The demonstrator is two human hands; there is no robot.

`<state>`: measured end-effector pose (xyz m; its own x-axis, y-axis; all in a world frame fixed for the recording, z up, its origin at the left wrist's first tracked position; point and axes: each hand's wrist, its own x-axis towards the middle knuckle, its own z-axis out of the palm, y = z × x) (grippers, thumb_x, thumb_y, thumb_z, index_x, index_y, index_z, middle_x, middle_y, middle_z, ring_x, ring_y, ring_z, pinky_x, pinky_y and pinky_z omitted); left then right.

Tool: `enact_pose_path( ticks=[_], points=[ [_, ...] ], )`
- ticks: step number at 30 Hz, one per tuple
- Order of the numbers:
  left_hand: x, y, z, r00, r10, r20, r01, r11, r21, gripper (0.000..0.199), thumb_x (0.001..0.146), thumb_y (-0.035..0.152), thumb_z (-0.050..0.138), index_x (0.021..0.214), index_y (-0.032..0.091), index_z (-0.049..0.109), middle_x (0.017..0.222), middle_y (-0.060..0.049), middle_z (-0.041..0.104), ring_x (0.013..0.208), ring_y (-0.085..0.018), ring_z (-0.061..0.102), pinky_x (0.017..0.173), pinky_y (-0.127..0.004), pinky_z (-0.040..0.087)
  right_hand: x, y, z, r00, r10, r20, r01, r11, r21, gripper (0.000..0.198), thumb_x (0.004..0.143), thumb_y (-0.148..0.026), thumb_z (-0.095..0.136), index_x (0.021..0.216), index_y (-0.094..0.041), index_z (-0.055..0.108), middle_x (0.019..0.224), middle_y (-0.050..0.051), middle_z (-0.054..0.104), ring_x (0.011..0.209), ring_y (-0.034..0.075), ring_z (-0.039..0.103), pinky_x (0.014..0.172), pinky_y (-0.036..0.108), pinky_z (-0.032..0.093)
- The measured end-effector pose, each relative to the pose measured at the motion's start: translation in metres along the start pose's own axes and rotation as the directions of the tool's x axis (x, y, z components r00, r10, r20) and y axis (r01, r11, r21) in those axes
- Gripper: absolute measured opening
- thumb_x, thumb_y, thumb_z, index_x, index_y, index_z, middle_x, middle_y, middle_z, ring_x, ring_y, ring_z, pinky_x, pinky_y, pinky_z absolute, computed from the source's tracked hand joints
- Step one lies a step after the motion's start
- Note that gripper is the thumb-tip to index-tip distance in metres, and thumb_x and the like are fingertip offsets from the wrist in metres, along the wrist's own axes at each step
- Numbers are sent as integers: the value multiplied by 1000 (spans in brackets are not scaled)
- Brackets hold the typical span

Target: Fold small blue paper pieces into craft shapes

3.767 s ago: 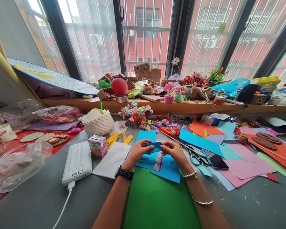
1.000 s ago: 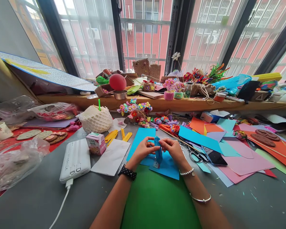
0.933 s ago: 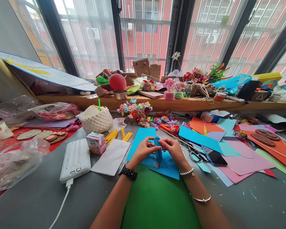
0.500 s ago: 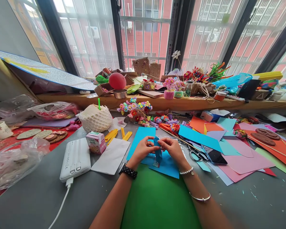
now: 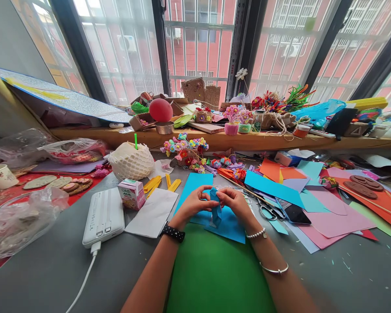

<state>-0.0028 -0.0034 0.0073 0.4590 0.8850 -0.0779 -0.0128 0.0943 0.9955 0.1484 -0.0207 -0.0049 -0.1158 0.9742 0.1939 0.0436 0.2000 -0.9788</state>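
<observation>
Above near blue sheet (image 5: 234, 231), left hand (image 5: 195, 205) and right hand (image 5: 237, 205) pinch folded blue strip (image 5: 216, 215) (roughly upright); folding seems current step, next move likely needs even edges.

Blue is shown by the strip (image 5: 216, 214) between the hands (image 5: 197, 204) and by the sheets (image 5: 232, 234) beneath them. Nearer than the hands, the mat (image 5: 218, 274) is coloured green. To their near left, the strap (image 5: 173, 233) is dotted white on black; to their right, the papers (image 5: 340, 213) are coloured pink, orange and turquoise.
</observation>
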Motion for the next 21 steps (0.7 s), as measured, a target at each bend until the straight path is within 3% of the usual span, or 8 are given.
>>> enact_pose_path(
  ticks=[6,10,14,21],
  points=[
    [3,-3,2,999,-15,-29,15,1000,-21,62,47,24,73,101,15,45,53,7,46,54,-10,52,53,-23,44,1,2,-1,998,-59,-16,59,998,-30,26,66,-42,55,63,-17,55,56,-2,51,51,11,48,51,22,41],
    [4,-4,1,986,10,-168,-18,999,-46,60,46,25,73,98,16,45,54,8,47,54,-9,53,52,-21,44,3,5,0,1000,-20,-19,19,997,-72,27,65,-43,56,64,-16,56,57,-1,53,50,11,49,50,22,41],
    [2,0,-1,950,0,-313,-39,992,-116,60,48,23,73,100,16,43,57,7,49,57,-9,54,57,-22,45,2,4,0,997,45,70,-36,991,-131,26,64,-41,58,63,-15,58,55,-1,52,47,10,48,47,22,40],
    [0,2,-1,947,-43,-319,-13,985,-170,61,48,21,74,100,15,42,60,4,54,59,-10,56,59,-23,46,0,3,0,995,50,90,-37,990,-139,24,65,-38,57,60,-15,57,50,-3,49,44,8,44,43,19,35]
  ],
)
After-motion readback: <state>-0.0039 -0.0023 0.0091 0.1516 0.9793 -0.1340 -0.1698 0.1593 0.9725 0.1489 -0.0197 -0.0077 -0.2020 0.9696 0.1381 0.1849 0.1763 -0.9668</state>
